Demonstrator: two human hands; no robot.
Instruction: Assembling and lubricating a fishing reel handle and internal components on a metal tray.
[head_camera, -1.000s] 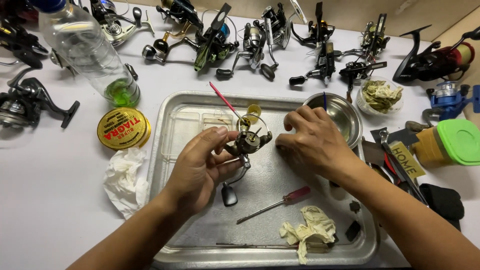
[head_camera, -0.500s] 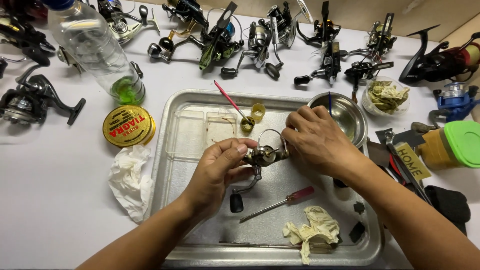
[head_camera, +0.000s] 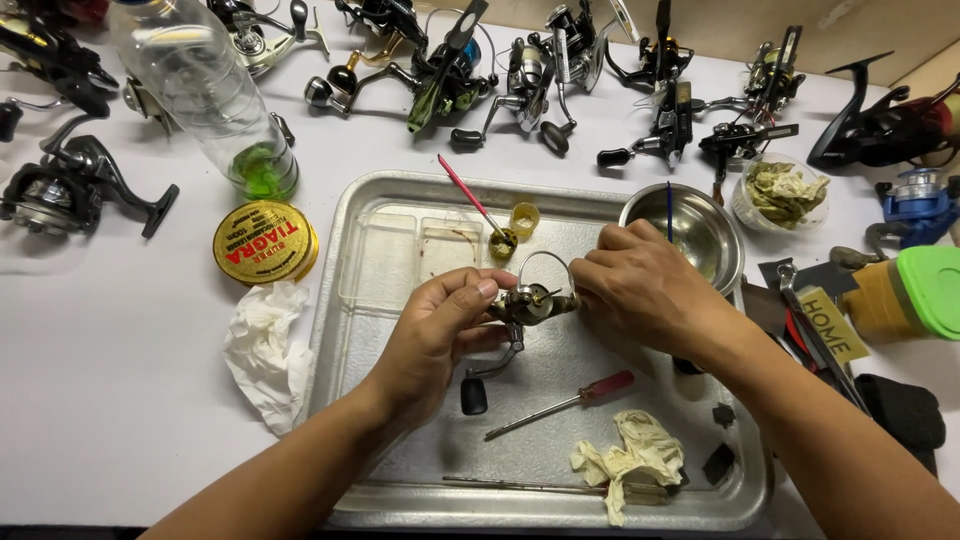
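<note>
A small fishing reel (head_camera: 530, 300), with its wire bail up and its crank handle hanging down, is held above a metal tray (head_camera: 400, 470). My left hand (head_camera: 440, 330) grips the reel's body from the left. From the right, my right hand (head_camera: 640, 290) closes its fingers on the other end of the same reel. A red-handled screwdriver (head_camera: 570, 403) lies on the tray below the hands, and a pink-handled brush (head_camera: 470, 205) leans in a small yellow cap behind them.
A crumpled stained rag (head_camera: 630, 460) lies in the tray's near right corner, a steel bowl (head_camera: 700, 235) at its far right. Several fishing reels (head_camera: 450, 80) line the table's back edge. A plastic bottle (head_camera: 210, 110), a yellow round tin (head_camera: 265, 243) and white tissue (head_camera: 265, 350) sit left.
Both hands turned the reel and lowered it slightly toward the tray's middle. The crank handle now hangs down below my left hand.
</note>
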